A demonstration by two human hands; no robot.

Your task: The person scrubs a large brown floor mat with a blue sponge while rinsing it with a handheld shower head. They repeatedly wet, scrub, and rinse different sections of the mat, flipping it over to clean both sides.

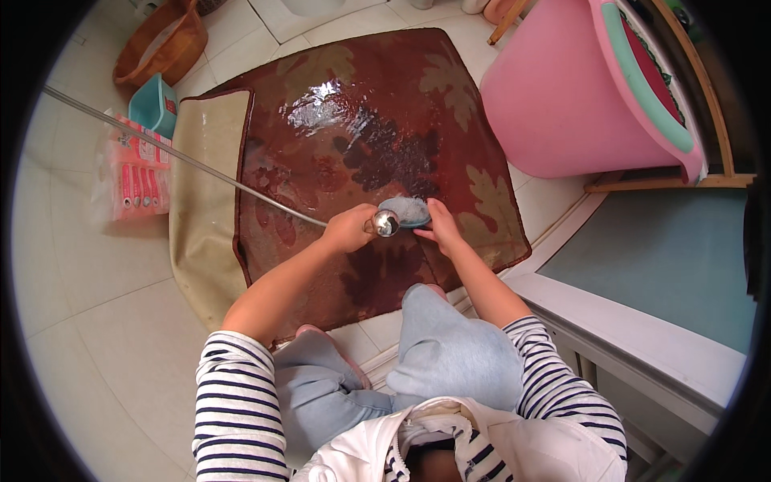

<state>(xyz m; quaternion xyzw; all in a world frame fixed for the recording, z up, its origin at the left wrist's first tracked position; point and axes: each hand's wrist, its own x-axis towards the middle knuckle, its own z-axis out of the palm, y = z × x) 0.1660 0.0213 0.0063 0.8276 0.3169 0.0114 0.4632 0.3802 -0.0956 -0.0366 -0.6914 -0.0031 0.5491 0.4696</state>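
Note:
A wet dark red rug (301,181) with leaf patterns lies on the tiled floor, its left side folded over so the beige backing (208,181) shows. My left hand (352,228) is closed around a shiny metal shower head (386,223), whose metal hose (199,164) runs off to the upper left. In my right hand (443,226) is a scrubbing brush (406,210) with pale bristles turned up and a blue body. The shower head is beside the brush's left end, over the rug. Water glistens on the rug's upper part.
At the right stands a large pink tub (548,90) with a green-trimmed rim, near a wooden frame (711,96). An orange basin (162,45), a small teal container (155,105) and a pink-and-clear plastic package (138,175) are at the upper left. A white ledge (626,337) runs along the lower right.

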